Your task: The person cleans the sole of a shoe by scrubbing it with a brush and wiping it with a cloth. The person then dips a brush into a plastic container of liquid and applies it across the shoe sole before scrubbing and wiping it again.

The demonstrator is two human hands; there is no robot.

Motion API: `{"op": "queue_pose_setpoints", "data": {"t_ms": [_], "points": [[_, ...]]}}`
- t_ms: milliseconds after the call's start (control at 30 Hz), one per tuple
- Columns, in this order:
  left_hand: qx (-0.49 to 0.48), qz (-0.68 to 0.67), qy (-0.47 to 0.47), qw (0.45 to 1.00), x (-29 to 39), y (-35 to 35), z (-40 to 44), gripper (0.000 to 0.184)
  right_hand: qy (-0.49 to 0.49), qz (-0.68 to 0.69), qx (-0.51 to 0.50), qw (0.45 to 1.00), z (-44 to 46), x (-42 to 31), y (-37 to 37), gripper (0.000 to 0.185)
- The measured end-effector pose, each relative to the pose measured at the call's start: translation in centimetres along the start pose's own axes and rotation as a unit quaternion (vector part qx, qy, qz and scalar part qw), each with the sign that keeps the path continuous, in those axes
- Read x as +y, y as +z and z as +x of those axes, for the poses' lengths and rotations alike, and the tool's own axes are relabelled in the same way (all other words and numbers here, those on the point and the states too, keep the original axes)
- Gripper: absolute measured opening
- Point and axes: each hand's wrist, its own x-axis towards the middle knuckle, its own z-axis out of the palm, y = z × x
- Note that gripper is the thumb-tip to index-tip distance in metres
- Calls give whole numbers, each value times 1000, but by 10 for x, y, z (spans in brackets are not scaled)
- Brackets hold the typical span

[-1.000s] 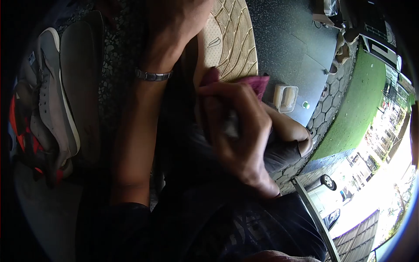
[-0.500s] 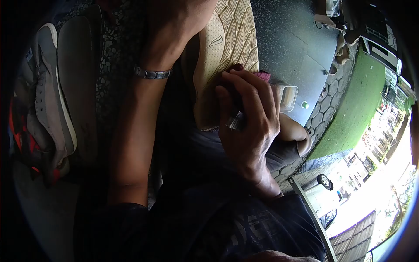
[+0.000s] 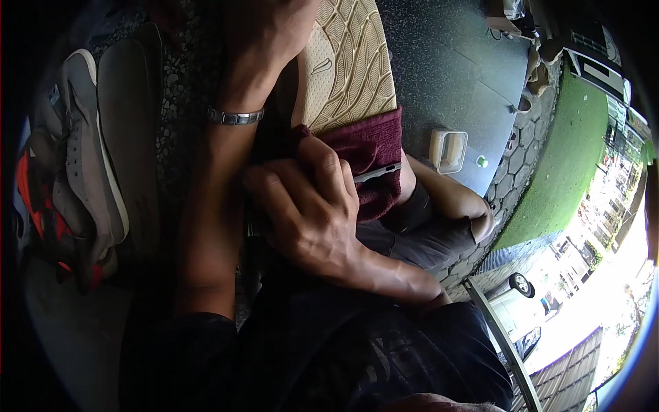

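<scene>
Through the head camera I read the following arrangement. The shoe occupies the upper middle of the view, with its beige patterned sole turned toward my lens. The maroon cloth lies across the lower visible part of that sole, its upper edge against the tread and its folds hanging below

Right hand: back toward the camera, fingers curled, index finger bent over the bunched cloth. I read the grip as closed on the fabric; the exact contact of the thumb is hidden from me. A slim grey piece with a dark end lies over the cloth, just beside the knuckles; I cannot tell whether the fingers hold it

Left hand: at the upper edge of the view, alongside the shoe. Its fingers are out of my sight, so I cannot tell how the grip is set. A metal watch encircles this wrist

Surroundings, left side: a grey lace-up shoe lies beside two dark flat pieces, with a red and dark item near it

Surroundings, right side: a clear container and a small green-and-white object stand on the dark speckled surface. A bent knee shows near the container, and beyond the surface I see grey paving and a green strip
</scene>
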Motion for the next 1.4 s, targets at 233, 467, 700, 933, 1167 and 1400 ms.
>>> {"op": "queue_pose_setpoints", "data": {"t_ms": [233, 467, 700, 933, 1167, 1400], "points": [[16, 43, 67, 997, -2, -1, 0, 26, 60, 197, 135, 969, 29, 72, -87, 14], [-18, 53, 30, 998, -2, -5, 2, 27, 129, 156, 131, 970, 38, 92, -143, 31], [-22, 39, 59, 997, -5, -3, 2, 27, -61, 34, -58, 996, -45, 78, -57, 44], [-38, 2, 52, 998, -22, -5, 10, 28, 35, 95, 109, 989, -9, 107, -124, 16], [-43, -5, 40, 998, -19, -7, 5, 28, 223, 27, 153, 962, 33, 188, -177, 47], [-64, -34, 63, 995, -21, -10, 8, 30, 360, 374, 79, 851, -24, 174, -117, 32]]}}
